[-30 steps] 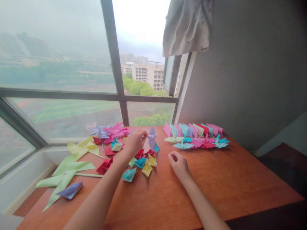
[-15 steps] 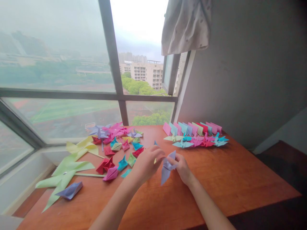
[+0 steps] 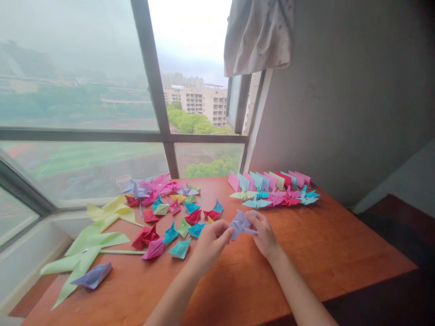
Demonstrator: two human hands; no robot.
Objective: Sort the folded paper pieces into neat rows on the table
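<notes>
A lavender paper crane [image 3: 239,223] is held up above the middle of the table, between my two hands. My left hand [image 3: 214,240] pinches its left side between thumb and fingers. On the other side, my right hand [image 3: 265,234] grips the paper with its fingertips, which partly cover it. Left of my left hand lie several folded paper boats, among them a teal one [image 3: 180,248] and a magenta one [image 3: 154,249]. Beyond my right hand sits a group of paper cranes, with a light blue one [image 3: 257,203] closest.
The wooden table [image 3: 322,253] stands against a window [image 3: 81,167]. Paper pinwheels, a green one [image 3: 84,251] and a yellow one [image 3: 112,210], lie at the left beside a purple boat [image 3: 93,275]. A row of folded coloured papers [image 3: 270,181] stands at the back right.
The lavender crane has been turned from upright to sideways. My left hand has lowered and now pinches its left side. The view has shifted slightly, showing more boats.
</notes>
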